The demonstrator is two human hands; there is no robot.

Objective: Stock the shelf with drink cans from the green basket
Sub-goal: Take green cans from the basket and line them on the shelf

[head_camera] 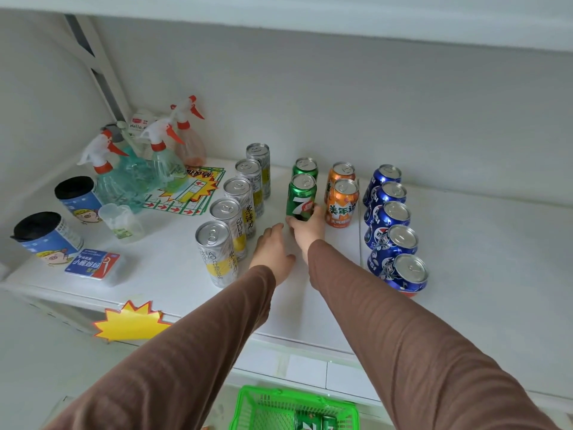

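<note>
On the white shelf [465,243] my right hand [307,226] grips the base of a green 7up can [301,193] that stands upright in front of a second green can [305,167]. My left hand [271,248] lies beside it, palm down with relaxed fingers, holding nothing. Left of the hands runs a row of several tall silver and yellow cans [231,218]. To the right stand two orange cans [342,201] and a row of several blue Pepsi cans [389,218]. The green basket [263,405] sits below the shelf with green cans [313,422] inside.
Spray bottles [124,172] stand at the shelf's back left, with two blue canisters [46,235], a clear cup [119,220], a blue packet [93,263] and printed sheets [189,193]. A yellow starburst tag [131,321] hangs on the front edge. Bare shelf lies right of the Pepsi cans.
</note>
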